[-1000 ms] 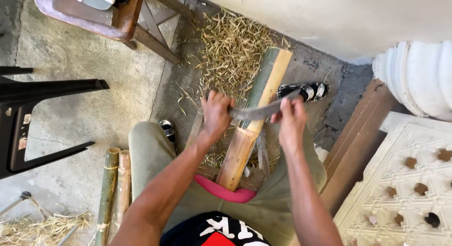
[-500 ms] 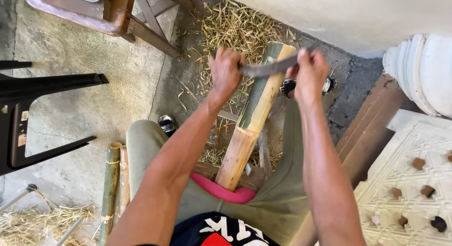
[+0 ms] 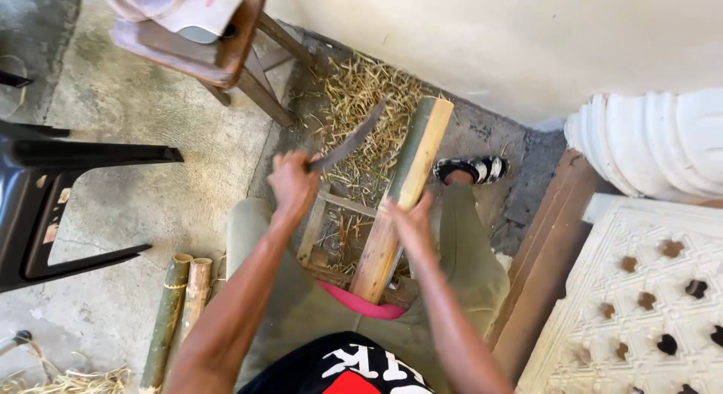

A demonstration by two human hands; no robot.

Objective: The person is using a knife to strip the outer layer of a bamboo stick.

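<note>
A split bamboo pole (image 3: 403,194) leans between the seated person's knees, its long axis running from the lap up and away toward the straw shavings (image 3: 361,115) by the wall. The right hand (image 3: 410,222) is nearer, fingers wrapped around the pole's middle, holding it steady. The left hand (image 3: 292,184) sits just to the pole's left, fingers closed on the handle of a curved knife (image 3: 350,142), whose blade points up and right toward the pole's top, apart from it. Two bamboo lengths (image 3: 181,303) lie on the floor. No container holds anything readable.
</note>
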